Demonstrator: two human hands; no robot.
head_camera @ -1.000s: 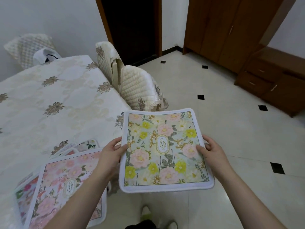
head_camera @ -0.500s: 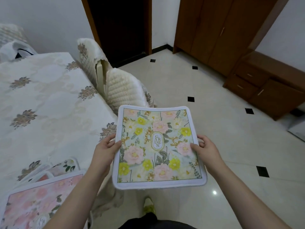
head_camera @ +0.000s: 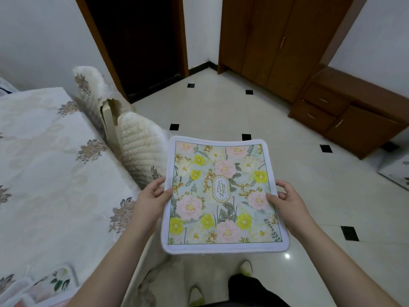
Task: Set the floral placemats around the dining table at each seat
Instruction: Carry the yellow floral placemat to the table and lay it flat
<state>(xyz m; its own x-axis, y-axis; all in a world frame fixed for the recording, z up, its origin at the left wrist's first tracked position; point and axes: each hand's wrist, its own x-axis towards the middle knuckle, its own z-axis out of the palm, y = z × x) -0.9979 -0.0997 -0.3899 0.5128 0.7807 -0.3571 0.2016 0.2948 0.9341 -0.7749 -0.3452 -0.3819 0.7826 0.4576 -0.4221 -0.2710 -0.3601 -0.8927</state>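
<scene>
- Since a second ago, the white-bordered yellow-and-pink floral fabric placemat [head_camera: 223, 196] has moved right, clear of the cream embroidered-cloth desk [head_camera: 55, 173].
- Left hand [head_camera: 150, 200] and right hand [head_camera: 287, 204] pinch the placemat's side edges.
- Other mats [head_camera: 44, 284] lie at the desk's near corner; most seats appear unset.

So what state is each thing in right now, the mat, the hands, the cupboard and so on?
Yellow-and-pink floral placemat: held flat in the air, over the floor.
Left hand: grips its left edge.
Right hand: grips its right edge.
Brown wooden wardrobe: doors closed.
Brown drawer cabinet: drawers closed.
Cream-clothed dining table: other placemats on its near corner.
</scene>
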